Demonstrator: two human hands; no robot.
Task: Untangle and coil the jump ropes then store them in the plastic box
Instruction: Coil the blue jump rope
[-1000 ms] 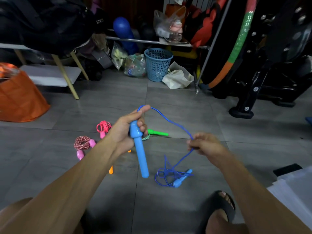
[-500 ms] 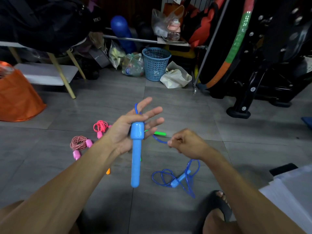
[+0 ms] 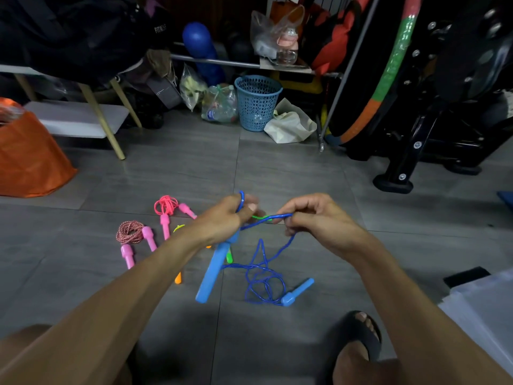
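My left hand (image 3: 226,218) grips the top of a light blue handle (image 3: 212,269) of the blue jump rope, with a loop of blue cord (image 3: 241,200) over its fingers. My right hand (image 3: 311,218) pinches the same cord close beside it. The rest of the blue cord (image 3: 263,282) hangs down into a loose tangle on the floor, ending at the second blue handle (image 3: 297,292). On the floor to the left lie a coiled red-and-white rope with pink handles (image 3: 130,232) and a coiled pink rope (image 3: 166,205). Green and orange handles (image 3: 178,277) are partly hidden under my left arm.
A white plastic box (image 3: 488,309) shows at the right edge. My sandalled foot (image 3: 361,334) is at the front. An orange bag (image 3: 27,157) sits at left, a blue basket (image 3: 256,102) and bags at the back, black exercise equipment (image 3: 416,151) at right.
My left hand's fingers have closed again after spreading open. My right hand moved in to the left with the cord, close to the left hand. The hanging handle swung slightly.
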